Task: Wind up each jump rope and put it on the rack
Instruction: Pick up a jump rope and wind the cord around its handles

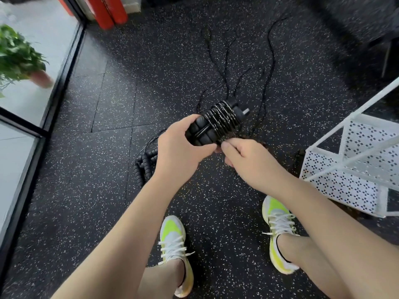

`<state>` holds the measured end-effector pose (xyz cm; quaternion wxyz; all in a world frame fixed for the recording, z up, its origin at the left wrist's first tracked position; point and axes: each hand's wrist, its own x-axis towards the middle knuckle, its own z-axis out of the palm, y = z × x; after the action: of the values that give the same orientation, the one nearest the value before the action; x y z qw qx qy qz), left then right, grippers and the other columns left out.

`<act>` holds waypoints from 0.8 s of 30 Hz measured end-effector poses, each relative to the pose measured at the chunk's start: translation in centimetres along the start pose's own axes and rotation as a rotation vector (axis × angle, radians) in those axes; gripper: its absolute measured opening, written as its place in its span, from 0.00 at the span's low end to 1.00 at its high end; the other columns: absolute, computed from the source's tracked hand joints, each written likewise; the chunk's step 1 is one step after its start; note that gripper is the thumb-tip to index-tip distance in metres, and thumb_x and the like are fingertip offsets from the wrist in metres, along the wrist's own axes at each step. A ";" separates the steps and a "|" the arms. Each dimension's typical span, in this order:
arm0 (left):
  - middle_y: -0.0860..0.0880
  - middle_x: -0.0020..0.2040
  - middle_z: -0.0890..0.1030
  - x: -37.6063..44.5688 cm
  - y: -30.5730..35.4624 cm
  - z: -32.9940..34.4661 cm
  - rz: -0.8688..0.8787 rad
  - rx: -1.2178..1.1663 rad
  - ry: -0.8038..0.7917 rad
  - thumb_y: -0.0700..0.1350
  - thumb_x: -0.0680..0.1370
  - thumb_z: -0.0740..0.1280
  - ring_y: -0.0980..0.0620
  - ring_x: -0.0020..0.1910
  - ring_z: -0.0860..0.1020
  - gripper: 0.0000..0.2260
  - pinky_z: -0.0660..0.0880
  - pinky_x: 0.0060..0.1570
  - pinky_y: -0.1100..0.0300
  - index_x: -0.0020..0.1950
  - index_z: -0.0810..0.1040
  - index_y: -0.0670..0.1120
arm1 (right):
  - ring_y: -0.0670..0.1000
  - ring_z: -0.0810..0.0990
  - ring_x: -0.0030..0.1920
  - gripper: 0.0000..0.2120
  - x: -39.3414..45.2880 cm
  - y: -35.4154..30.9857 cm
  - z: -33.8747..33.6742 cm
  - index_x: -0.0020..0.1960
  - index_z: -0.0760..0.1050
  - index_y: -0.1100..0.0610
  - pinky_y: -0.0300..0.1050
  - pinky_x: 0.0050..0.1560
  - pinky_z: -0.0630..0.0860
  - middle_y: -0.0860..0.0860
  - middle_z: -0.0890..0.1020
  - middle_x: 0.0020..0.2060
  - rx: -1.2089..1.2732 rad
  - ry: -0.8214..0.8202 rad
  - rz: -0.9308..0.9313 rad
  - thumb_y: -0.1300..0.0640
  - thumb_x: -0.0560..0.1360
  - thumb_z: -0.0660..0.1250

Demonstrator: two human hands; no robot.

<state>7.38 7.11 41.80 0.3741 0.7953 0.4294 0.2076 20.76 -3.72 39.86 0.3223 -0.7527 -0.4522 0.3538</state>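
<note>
Left hand (179, 143) grips the foam handles (199, 131) dead center; right hand (244, 156) pinches the thin cord (224, 117) at their 5 o'clock. Light, springy stuff, probably uncoils easily, so hold the wraps. Rack (354, 169) sits at 3 o'clock.

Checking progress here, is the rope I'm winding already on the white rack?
No, the wound jump rope is held in the left hand above the floor, apart from the white rack.

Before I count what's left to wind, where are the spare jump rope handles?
In the head view, the spare handles lie on the speckled floor left of centre, just below and left of the left hand.
</note>
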 end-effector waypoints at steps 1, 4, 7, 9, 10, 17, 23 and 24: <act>0.59 0.42 0.83 0.1 -0.3 0.1 0.003 0.047 -0.001 0.46 0.67 0.80 0.59 0.45 0.79 0.17 0.72 0.44 0.69 0.53 0.81 0.56 | 0.43 0.68 0.26 0.19 -0.2 -0.1 0.2 0.38 0.71 0.53 0.41 0.29 0.64 0.44 0.76 0.28 -0.047 -0.010 -0.007 0.50 0.85 0.55; 0.56 0.45 0.82 0.2 -0.9 0.6 0.009 0.171 -0.017 0.46 0.68 0.79 0.56 0.46 0.77 0.19 0.69 0.46 0.63 0.57 0.81 0.55 | 0.44 0.67 0.24 0.17 -0.4 0.0 0.6 0.39 0.71 0.55 0.40 0.28 0.65 0.47 0.75 0.28 -0.128 -0.018 -0.037 0.53 0.85 0.57; 0.54 0.46 0.79 0.4 -1.2 1.1 0.025 0.257 -0.011 0.45 0.69 0.78 0.50 0.49 0.75 0.18 0.67 0.48 0.57 0.57 0.81 0.50 | 0.44 0.68 0.22 0.13 -0.7 -0.2 0.5 0.41 0.72 0.53 0.39 0.25 0.65 0.48 0.75 0.27 -0.155 -0.047 -0.058 0.55 0.83 0.59; 0.55 0.46 0.77 0.5 -1.6 1.2 0.030 0.297 -0.008 0.46 0.69 0.78 0.49 0.50 0.75 0.18 0.65 0.48 0.57 0.57 0.80 0.50 | 0.44 0.70 0.23 0.09 -1.0 -0.4 0.2 0.44 0.74 0.53 0.38 0.26 0.65 0.48 0.77 0.28 -0.229 -0.052 -0.089 0.55 0.82 0.60; 0.55 0.47 0.76 0.5 -1.9 1.3 0.030 0.316 -0.011 0.46 0.69 0.78 0.49 0.51 0.74 0.20 0.63 0.48 0.59 0.60 0.80 0.50 | 0.44 0.71 0.24 0.07 -1.1 -0.5 0.0 0.47 0.76 0.53 0.40 0.28 0.66 0.47 0.78 0.29 -0.276 -0.044 -0.106 0.54 0.81 0.61; 0.50 0.56 0.77 0.0 -2.8 1.8 0.143 0.390 -0.158 0.43 0.69 0.79 0.46 0.58 0.71 0.24 0.59 0.51 0.62 0.64 0.79 0.51 | 0.41 0.70 0.33 0.10 -1.6 -1.4 -1.9 0.60 0.78 0.42 0.44 0.41 0.66 0.36 0.70 0.33 -0.467 0.011 -0.219 0.49 0.81 0.64; 0.51 0.59 0.78 -0.4 -2.5 1.5 0.249 0.380 -0.371 0.45 0.70 0.79 0.47 0.61 0.71 0.29 0.59 0.53 0.64 0.70 0.77 0.52 | 0.48 0.73 0.46 0.05 -0.6 -0.1 -3.6 0.50 0.80 0.41 0.47 0.47 0.68 0.40 0.75 0.39 -0.400 0.067 -0.262 0.44 0.75 0.71; 0.51 0.59 0.78 -0.6 -2.3 1.5 0.266 0.356 -0.398 0.45 0.70 0.79 0.48 0.60 0.71 0.29 0.61 0.54 0.62 0.70 0.77 0.53 | 0.48 0.71 0.46 0.05 -0.5 0.1 -4.0 0.48 0.81 0.42 0.48 0.49 0.66 0.38 0.74 0.38 -0.396 0.084 -0.283 0.44 0.73 0.74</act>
<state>6.77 6.82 39.07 0.2752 0.9228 0.2690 0.0162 23.95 -4.86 42.02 0.2333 -0.7444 -0.5998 0.1779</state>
